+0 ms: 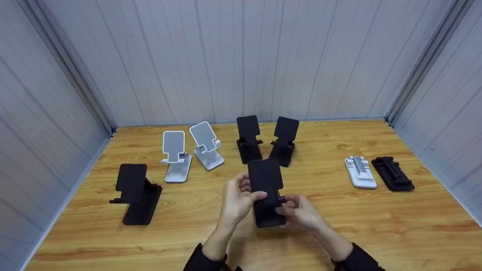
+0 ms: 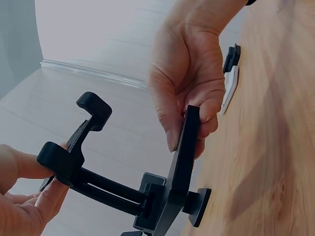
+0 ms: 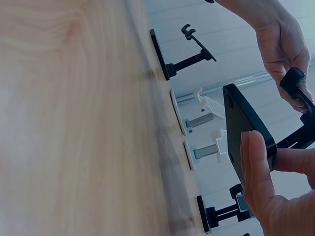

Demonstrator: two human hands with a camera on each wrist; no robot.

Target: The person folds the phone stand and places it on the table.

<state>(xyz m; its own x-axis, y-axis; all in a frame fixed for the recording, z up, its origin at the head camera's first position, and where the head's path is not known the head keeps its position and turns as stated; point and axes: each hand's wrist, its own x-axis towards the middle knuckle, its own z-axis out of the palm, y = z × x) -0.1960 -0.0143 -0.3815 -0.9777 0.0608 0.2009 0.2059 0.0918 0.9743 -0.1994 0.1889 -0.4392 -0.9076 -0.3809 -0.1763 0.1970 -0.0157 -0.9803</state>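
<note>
Both hands hold a black folding phone stand (image 1: 265, 175) above the table, its plate raised from its base on a twin-bar arm (image 2: 110, 191). My left hand (image 1: 237, 201) pinches the plate near the hooked lip, thumb across its front. In the left wrist view two rounded hooks (image 2: 96, 109) stick out beside those fingers. My right hand (image 1: 303, 216) grips the base (image 2: 179, 157) at its edge. The right wrist view has that hand's fingers (image 3: 257, 162) flat along the underside of the base, the thumb on the opposite face.
Unfolded stands around the hands: a black one (image 1: 131, 184) at left, white ones (image 1: 174, 146) (image 1: 205, 137) behind it, black ones (image 1: 248, 130) (image 1: 287, 130) at back centre. On the right lie a folded white stand (image 1: 361, 175) and a folded black stand (image 1: 393, 175). Pale panels (image 1: 241, 60) enclose the wooden table (image 1: 376, 233).
</note>
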